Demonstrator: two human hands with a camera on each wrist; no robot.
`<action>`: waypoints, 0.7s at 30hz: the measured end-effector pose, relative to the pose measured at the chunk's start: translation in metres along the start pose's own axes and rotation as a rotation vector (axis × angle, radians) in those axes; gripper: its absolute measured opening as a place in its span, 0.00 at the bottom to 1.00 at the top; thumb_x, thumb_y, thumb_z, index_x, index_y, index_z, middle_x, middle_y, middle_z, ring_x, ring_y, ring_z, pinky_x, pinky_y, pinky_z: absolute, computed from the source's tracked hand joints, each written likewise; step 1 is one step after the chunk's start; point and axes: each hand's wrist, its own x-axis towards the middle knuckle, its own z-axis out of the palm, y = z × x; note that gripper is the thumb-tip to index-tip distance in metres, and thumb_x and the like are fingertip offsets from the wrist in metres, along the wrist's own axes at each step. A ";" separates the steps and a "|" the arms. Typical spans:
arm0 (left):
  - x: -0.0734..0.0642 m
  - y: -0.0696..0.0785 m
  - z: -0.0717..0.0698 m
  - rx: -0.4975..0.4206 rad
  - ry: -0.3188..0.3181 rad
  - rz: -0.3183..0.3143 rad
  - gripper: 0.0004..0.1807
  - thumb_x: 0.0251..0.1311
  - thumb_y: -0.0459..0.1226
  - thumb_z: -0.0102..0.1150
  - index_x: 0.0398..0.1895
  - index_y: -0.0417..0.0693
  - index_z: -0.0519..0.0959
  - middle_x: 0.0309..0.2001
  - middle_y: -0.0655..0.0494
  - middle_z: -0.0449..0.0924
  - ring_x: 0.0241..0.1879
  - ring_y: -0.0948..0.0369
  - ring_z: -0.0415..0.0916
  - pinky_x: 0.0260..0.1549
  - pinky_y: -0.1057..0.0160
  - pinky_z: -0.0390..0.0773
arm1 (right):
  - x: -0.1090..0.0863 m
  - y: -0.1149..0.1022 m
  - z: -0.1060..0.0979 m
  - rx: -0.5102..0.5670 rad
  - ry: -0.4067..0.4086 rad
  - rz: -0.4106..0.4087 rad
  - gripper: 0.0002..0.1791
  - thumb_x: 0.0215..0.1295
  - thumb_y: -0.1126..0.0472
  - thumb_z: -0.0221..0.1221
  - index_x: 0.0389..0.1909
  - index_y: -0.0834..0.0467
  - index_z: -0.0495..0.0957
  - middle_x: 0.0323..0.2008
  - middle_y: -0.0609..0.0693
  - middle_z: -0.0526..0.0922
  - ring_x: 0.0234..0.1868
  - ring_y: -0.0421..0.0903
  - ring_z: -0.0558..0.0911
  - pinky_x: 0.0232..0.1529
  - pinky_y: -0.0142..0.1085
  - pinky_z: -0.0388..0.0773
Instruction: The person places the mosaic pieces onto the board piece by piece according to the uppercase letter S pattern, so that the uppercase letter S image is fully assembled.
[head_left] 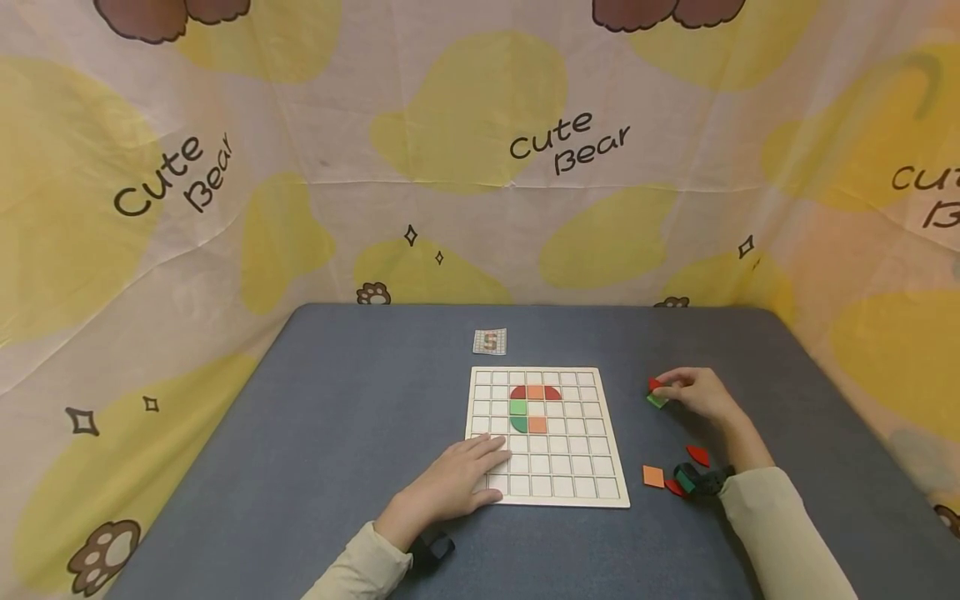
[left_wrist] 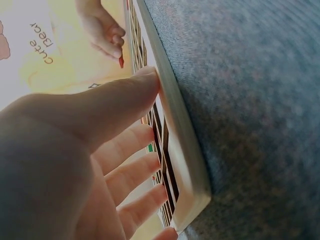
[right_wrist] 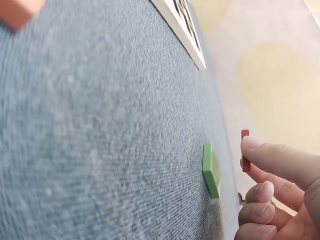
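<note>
My right hand (head_left: 699, 392) pinches a small red piece (right_wrist: 245, 151) between thumb and finger, raised off the table. Just beside it, a green tile (right_wrist: 210, 170) lies on the table. My left hand (head_left: 455, 477) rests on the lower left edge of a white grid board (head_left: 577, 462), its fingers spread over the squares and its thumb at the rim. Set in the board's upper squares are dark red rounded pieces (head_left: 552, 393), orange squares (head_left: 537, 425), a light green square (head_left: 518, 407) and a dark green rounded piece (head_left: 519, 424).
Behind the board lies a small pattern card (head_left: 490, 342) with an S-like figure. Right of the board, near my right wrist, are an orange square tile (head_left: 653, 477) and two red pieces (head_left: 698, 455), one partly under the wristband. A printed cloth (head_left: 465, 125) hangs around the blue-grey table (head_left: 360, 375).
</note>
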 end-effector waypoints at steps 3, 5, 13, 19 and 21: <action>0.000 0.000 0.000 -0.001 -0.002 0.001 0.30 0.63 0.49 0.57 0.68 0.52 0.68 0.71 0.53 0.66 0.72 0.52 0.63 0.68 0.50 0.66 | -0.001 -0.002 0.001 0.000 -0.001 -0.009 0.24 0.60 0.57 0.64 0.51 0.71 0.78 0.18 0.41 0.68 0.22 0.38 0.65 0.24 0.31 0.62; 0.000 0.000 0.000 -0.004 -0.002 0.002 0.30 0.63 0.49 0.57 0.67 0.52 0.68 0.71 0.53 0.66 0.72 0.52 0.63 0.68 0.50 0.66 | -0.002 -0.004 0.003 0.002 0.003 -0.010 0.24 0.60 0.57 0.65 0.50 0.71 0.78 0.18 0.42 0.69 0.22 0.37 0.65 0.24 0.31 0.62; -0.002 0.002 0.000 -0.022 -0.007 -0.012 0.30 0.63 0.48 0.58 0.68 0.51 0.68 0.71 0.52 0.66 0.72 0.51 0.62 0.68 0.48 0.66 | -0.008 -0.012 0.016 0.023 0.013 -0.028 0.23 0.60 0.57 0.65 0.49 0.71 0.79 0.18 0.42 0.70 0.21 0.37 0.66 0.24 0.31 0.63; -0.002 0.002 0.000 -0.025 -0.009 -0.018 0.30 0.63 0.48 0.58 0.68 0.52 0.68 0.71 0.53 0.65 0.72 0.51 0.61 0.68 0.48 0.66 | -0.010 -0.019 0.026 0.058 0.012 -0.048 0.22 0.59 0.59 0.65 0.48 0.71 0.79 0.17 0.40 0.67 0.21 0.36 0.65 0.25 0.30 0.63; -0.001 0.002 0.000 -0.023 -0.005 -0.014 0.30 0.63 0.48 0.57 0.68 0.52 0.68 0.71 0.53 0.66 0.72 0.51 0.61 0.68 0.48 0.67 | -0.010 -0.021 0.029 0.071 0.013 -0.058 0.22 0.58 0.59 0.66 0.48 0.71 0.79 0.16 0.40 0.67 0.20 0.36 0.65 0.25 0.30 0.63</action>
